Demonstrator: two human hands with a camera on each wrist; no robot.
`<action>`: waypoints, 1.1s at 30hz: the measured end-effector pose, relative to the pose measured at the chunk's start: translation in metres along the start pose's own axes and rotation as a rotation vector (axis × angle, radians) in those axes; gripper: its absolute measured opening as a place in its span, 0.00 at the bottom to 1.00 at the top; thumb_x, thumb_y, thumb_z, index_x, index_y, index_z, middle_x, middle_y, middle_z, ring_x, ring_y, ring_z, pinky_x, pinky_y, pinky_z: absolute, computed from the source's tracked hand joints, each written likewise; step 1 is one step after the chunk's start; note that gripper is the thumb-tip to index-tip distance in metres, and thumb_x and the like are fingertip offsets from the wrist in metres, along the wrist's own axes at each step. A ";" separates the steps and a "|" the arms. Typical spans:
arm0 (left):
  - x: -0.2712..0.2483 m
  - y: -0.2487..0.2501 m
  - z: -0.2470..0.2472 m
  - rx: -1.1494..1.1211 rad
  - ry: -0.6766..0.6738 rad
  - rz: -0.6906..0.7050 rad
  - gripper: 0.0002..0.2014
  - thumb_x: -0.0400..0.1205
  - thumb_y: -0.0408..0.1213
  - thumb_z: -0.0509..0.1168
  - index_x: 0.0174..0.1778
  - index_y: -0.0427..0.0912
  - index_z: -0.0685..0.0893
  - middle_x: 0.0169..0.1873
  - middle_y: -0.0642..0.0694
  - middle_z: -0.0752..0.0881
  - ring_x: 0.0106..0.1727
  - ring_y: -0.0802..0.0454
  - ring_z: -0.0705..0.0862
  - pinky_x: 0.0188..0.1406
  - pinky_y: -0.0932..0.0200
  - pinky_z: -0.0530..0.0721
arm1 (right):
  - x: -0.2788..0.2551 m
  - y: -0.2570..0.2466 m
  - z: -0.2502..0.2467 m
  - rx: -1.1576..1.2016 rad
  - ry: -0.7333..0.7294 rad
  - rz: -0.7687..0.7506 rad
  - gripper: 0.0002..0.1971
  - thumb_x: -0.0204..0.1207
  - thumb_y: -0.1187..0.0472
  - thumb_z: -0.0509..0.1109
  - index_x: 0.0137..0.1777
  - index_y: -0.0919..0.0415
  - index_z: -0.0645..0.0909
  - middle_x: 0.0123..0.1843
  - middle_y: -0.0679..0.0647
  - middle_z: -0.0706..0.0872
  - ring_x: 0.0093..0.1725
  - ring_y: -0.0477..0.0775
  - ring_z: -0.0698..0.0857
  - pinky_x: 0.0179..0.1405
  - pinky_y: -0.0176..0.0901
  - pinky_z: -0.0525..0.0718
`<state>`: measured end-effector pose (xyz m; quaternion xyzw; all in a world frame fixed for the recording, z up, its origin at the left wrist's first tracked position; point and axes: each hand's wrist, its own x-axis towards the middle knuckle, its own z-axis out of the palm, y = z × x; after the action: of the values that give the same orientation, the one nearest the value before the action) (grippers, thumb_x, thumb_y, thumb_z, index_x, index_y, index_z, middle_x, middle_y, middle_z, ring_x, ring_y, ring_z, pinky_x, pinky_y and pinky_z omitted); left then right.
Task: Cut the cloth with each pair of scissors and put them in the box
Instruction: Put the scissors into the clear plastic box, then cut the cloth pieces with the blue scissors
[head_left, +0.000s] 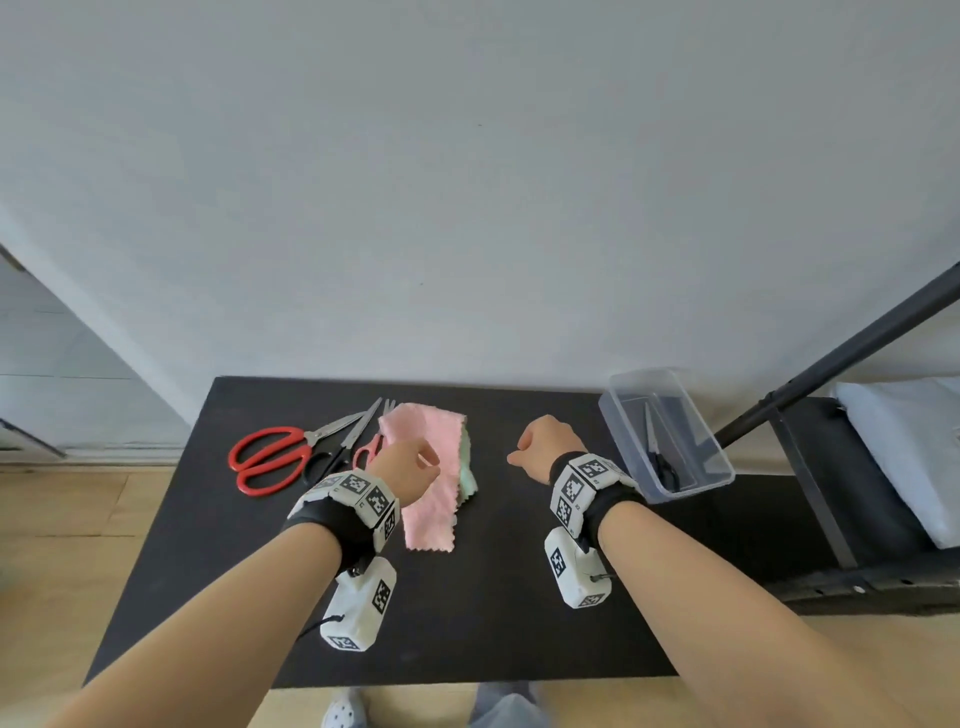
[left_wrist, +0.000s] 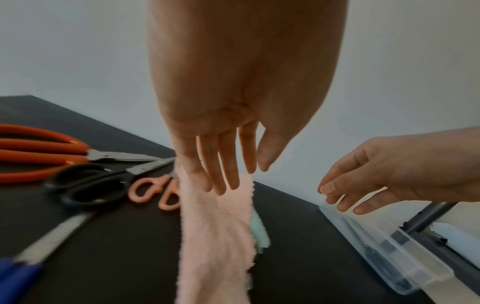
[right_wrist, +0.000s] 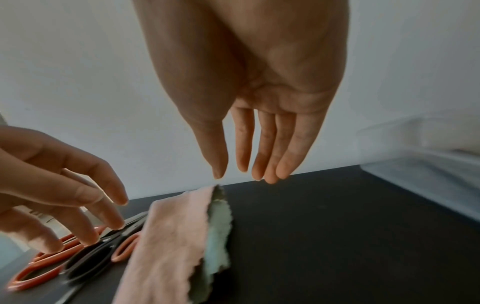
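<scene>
A pink cloth (head_left: 431, 499) lies on a green cloth (head_left: 467, 475) in the middle of the black table (head_left: 208, 571). Left of them lie red-handled scissors (head_left: 270, 460), black-handled scissors (head_left: 332, 452) and small pink scissors (head_left: 370, 449). A blue-handled pair (left_wrist: 18, 275) shows only in the left wrist view. My left hand (head_left: 410, 462) hovers over the pink cloth (left_wrist: 221, 236) with straight fingers (left_wrist: 233, 179), holding nothing. My right hand (head_left: 540, 447) hangs empty to the right of the cloths, fingers (right_wrist: 270, 164) relaxed. The clear box (head_left: 670, 431) holds one black pair (head_left: 660, 457).
The box stands at the table's back right corner. A black metal frame (head_left: 857, 343) and a pale cushion (head_left: 904, 457) stand just beyond the right edge. A white wall runs behind the table. Wooden floor (head_left: 62, 545) surrounds it.
</scene>
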<state>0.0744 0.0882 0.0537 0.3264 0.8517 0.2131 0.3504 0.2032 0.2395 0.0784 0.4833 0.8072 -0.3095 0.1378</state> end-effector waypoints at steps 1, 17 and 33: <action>-0.005 -0.015 -0.009 -0.001 0.009 0.001 0.09 0.81 0.37 0.62 0.55 0.44 0.82 0.51 0.46 0.83 0.49 0.51 0.81 0.49 0.59 0.78 | -0.006 -0.015 0.011 0.002 -0.008 -0.005 0.11 0.75 0.58 0.72 0.53 0.62 0.85 0.51 0.57 0.88 0.50 0.59 0.87 0.51 0.47 0.85; -0.052 -0.188 -0.066 -0.111 -0.033 -0.166 0.08 0.82 0.36 0.62 0.54 0.42 0.83 0.47 0.48 0.83 0.49 0.51 0.81 0.49 0.60 0.78 | -0.048 -0.133 0.161 -0.078 -0.169 0.012 0.15 0.77 0.57 0.71 0.61 0.60 0.82 0.59 0.54 0.86 0.59 0.57 0.84 0.58 0.46 0.80; -0.037 -0.202 -0.021 -0.367 -0.140 -0.271 0.07 0.80 0.27 0.63 0.51 0.40 0.82 0.32 0.47 0.84 0.40 0.48 0.84 0.53 0.49 0.86 | -0.031 -0.144 0.217 0.019 -0.186 0.062 0.16 0.72 0.56 0.77 0.57 0.62 0.82 0.54 0.57 0.88 0.52 0.57 0.87 0.47 0.45 0.84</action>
<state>-0.0034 -0.0811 -0.0348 0.1540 0.8083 0.2924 0.4873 0.0773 0.0313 -0.0200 0.4786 0.7725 -0.3565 0.2171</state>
